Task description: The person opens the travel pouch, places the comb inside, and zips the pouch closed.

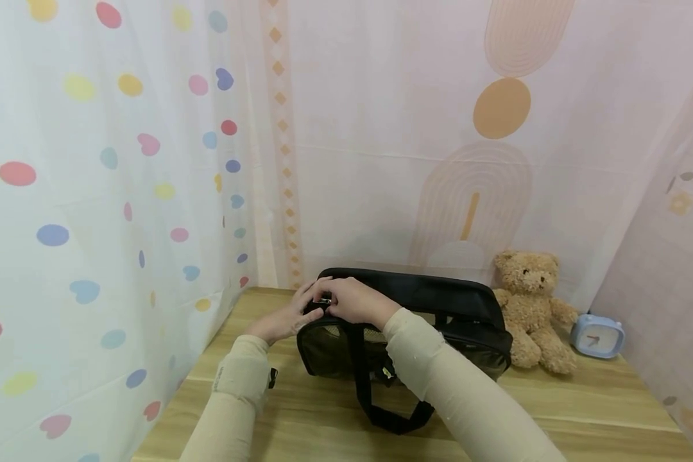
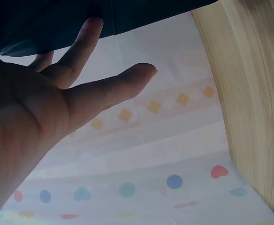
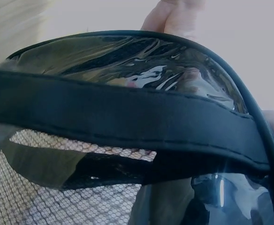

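Note:
A black bag (image 1: 427, 290) with clear sides and a raised lid stands on the wooden table. My left hand (image 1: 285, 319) rests on the bag's left end. In the left wrist view that hand (image 2: 29, 98) has its thumb held away and a fingertip touching the dark bag wall (image 2: 141, 14). Across the bag reaches my right hand (image 1: 355, 300), its curled fingers pinching a small shiny zipper pull (image 1: 325, 300) at the top left corner. The right wrist view shows the bag's black strap (image 3: 127, 115), clear panel (image 3: 165, 70) and white mesh (image 3: 109, 206).
Right of the bag sits a brown teddy bear (image 1: 534, 308), close to its side. A blue alarm clock (image 1: 598, 336) stands beside the bear. The handle loop (image 1: 389, 420) hangs toward the table's front. Patterned curtains (image 1: 352, 160) enclose the table (image 1: 600, 404).

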Demonstrator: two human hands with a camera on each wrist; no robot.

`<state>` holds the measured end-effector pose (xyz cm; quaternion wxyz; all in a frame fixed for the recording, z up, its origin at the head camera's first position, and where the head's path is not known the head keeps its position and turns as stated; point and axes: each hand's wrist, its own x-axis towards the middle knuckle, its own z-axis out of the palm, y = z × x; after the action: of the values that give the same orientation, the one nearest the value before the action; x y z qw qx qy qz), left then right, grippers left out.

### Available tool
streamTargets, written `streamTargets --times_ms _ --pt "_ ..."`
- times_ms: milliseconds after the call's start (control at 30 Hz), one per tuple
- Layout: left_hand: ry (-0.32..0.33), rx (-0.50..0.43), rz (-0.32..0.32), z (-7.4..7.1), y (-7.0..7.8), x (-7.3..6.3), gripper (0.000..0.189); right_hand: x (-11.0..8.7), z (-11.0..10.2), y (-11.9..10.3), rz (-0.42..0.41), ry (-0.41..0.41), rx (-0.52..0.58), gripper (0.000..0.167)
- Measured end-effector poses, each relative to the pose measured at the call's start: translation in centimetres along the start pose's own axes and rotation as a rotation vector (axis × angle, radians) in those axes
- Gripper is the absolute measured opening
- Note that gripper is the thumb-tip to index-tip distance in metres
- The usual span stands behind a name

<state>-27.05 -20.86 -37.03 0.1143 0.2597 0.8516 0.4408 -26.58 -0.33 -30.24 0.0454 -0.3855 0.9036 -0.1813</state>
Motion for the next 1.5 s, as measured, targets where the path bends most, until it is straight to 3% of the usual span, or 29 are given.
streamTargets --times_ms 367,633,767,900,1100,1267,1367,1500 --pt "0.007 0.027 -0.074 -0.1 -0.1 0.2 0.089 0.1 0.1 -0.5 0.143 0.017 -0.097 0.023" --pt "0.015 0.003 -0.029 0.0 0.1 0.1 0.078 0.1 0.1 -0.3 0.097 -0.034 -0.166 0.050" --pt "0.008 0.004 -0.038 0.1 -0.1 0.0 0.076 0.0 0.2 -0.2 0.106 -0.059 -0.161 0.047" --pt "0.005 0.000 -0.086 0.1 -0.2 0.0 0.082 -0.1 0.3 -0.2 0.124 -0.045 -0.113 0.044" --pt "0.005 0.015 -0.135 0.0 -0.1 0.0 0.089 -0.4 0.4 0.4 0.077 0.055 -0.047 0.011" --pt "0.016 0.030 -0.144 -0.1 0.0 0.0 0.087 -0.5 0.3 0.6 0.098 0.129 -0.072 0.020" --pt "0.017 0.028 -0.154 -0.1 0.0 -0.1 0.086 -0.4 0.3 0.6 0.122 0.129 -0.105 0.026" --pt "0.020 0.037 -0.143 0.0 0.2 -0.1 0.082 -0.4 0.3 0.7 0.141 0.130 -0.134 0.012"
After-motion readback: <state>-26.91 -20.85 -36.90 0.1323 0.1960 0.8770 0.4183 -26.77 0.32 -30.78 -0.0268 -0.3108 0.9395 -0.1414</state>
